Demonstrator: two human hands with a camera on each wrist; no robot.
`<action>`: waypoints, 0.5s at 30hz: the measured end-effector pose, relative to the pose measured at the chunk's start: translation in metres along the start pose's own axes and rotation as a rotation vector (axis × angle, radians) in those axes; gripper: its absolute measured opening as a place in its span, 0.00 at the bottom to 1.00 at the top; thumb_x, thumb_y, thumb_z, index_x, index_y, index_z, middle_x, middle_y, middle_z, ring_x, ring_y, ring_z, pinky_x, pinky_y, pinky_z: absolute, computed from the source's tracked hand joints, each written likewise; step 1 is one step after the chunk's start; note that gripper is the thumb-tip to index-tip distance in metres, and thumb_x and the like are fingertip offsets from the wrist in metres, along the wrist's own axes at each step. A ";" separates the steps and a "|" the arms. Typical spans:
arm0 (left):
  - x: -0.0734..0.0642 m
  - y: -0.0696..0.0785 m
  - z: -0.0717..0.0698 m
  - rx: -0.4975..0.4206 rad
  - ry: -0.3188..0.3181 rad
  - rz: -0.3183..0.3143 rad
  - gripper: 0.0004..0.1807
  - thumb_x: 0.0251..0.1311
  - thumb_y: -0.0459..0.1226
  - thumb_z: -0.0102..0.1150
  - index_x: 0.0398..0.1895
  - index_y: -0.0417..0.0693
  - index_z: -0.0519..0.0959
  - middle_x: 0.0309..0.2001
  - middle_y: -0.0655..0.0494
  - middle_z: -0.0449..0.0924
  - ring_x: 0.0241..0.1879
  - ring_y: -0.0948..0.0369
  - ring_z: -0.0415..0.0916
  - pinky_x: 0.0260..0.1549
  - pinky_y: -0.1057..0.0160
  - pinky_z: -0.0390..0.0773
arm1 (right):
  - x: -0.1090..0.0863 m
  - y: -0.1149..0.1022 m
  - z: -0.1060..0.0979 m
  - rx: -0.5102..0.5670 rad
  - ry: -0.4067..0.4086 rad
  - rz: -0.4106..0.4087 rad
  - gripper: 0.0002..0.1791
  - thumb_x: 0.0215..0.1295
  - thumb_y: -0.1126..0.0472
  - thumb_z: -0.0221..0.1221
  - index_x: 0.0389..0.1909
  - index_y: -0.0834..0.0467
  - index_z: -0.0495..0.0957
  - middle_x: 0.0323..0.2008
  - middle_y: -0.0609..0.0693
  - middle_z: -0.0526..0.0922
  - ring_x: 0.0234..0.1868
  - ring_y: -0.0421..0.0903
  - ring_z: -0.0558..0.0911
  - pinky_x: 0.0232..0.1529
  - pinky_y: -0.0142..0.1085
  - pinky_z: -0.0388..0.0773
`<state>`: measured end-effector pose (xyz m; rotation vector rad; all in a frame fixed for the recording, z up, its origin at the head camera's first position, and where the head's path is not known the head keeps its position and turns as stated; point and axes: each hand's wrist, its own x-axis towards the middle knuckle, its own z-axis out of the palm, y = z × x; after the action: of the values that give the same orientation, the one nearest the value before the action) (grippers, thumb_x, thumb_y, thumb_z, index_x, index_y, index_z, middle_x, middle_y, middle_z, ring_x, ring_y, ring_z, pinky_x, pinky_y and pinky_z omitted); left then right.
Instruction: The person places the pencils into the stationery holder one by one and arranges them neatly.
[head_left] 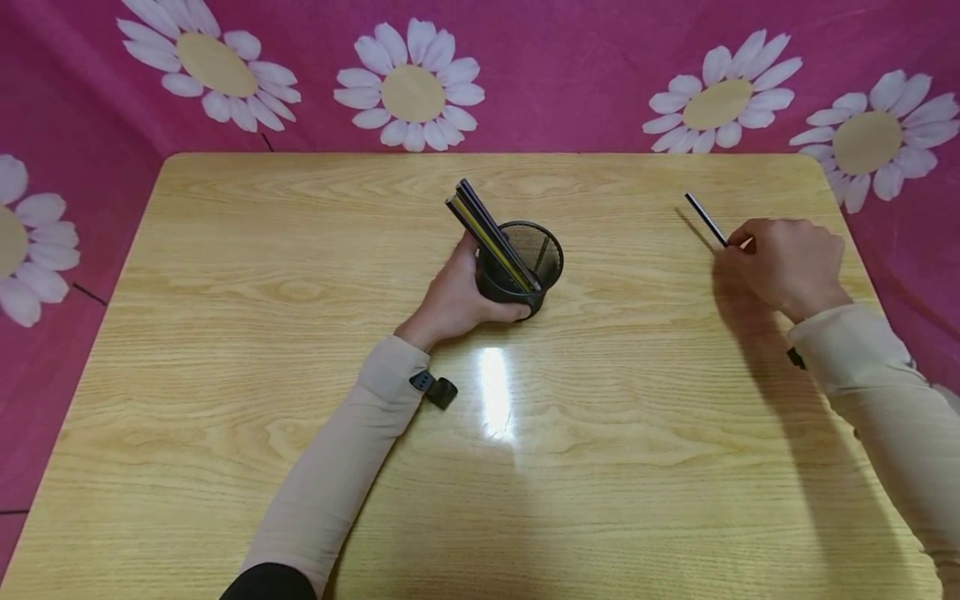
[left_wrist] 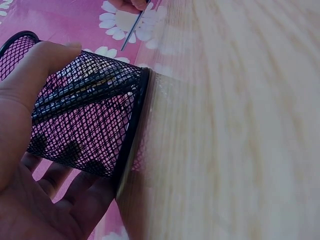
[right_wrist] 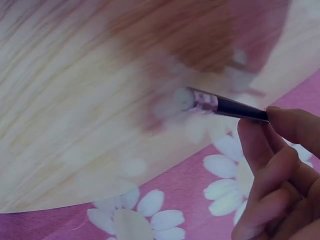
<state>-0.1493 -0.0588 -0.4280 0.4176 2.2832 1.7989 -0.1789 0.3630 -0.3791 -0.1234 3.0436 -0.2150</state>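
Near the middle of the table, my left hand (head_left: 457, 296) grips a black wire-mesh pen cup (head_left: 542, 242), thumb on the near side. Several dark pencils (head_left: 489, 233), one with a yellow stripe, lean out of the cup to the far left. In the left wrist view, fingers curl under the mesh wall (left_wrist: 85, 132), and the cup's base is right at the tabletop. Over at the right, my right hand (head_left: 791, 258) pinches a dark pencil (head_left: 707, 220) by one end between thumb and fingers. The right wrist view shows a silvery band and pale tip on its free end.
The wooden table (head_left: 262, 417) has its far edge against a pink cloth (head_left: 555, 75) with large white daisies. A bright light reflection (head_left: 495, 392) lies in front of the cup. Each wrist wears a small black device, such as the left one (head_left: 435, 388).
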 end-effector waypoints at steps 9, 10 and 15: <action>0.016 -0.043 0.002 0.019 0.021 0.033 0.68 0.38 0.45 0.94 0.83 0.55 0.58 0.69 0.58 0.74 0.68 0.61 0.73 0.71 0.58 0.67 | -0.009 -0.018 -0.008 0.072 0.057 -0.055 0.13 0.77 0.59 0.65 0.50 0.66 0.86 0.41 0.66 0.89 0.31 0.63 0.83 0.26 0.53 0.68; 0.017 -0.047 0.002 0.024 0.022 0.039 0.69 0.37 0.46 0.94 0.83 0.56 0.58 0.69 0.58 0.73 0.68 0.61 0.74 0.71 0.57 0.67 | -0.010 -0.020 -0.009 0.079 0.063 -0.062 0.13 0.77 0.59 0.65 0.50 0.66 0.86 0.41 0.66 0.89 0.30 0.62 0.83 0.25 0.52 0.67; 0.018 -0.047 0.002 0.013 0.022 0.032 0.69 0.36 0.47 0.95 0.82 0.57 0.58 0.70 0.59 0.73 0.67 0.61 0.74 0.71 0.57 0.68 | -0.015 -0.032 -0.013 0.108 0.108 -0.091 0.13 0.78 0.57 0.65 0.51 0.63 0.87 0.41 0.64 0.90 0.27 0.58 0.81 0.24 0.50 0.66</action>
<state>-0.1696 -0.0611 -0.4735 0.4414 2.3166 1.8132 -0.1629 0.3347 -0.3601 -0.2508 3.1273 -0.4054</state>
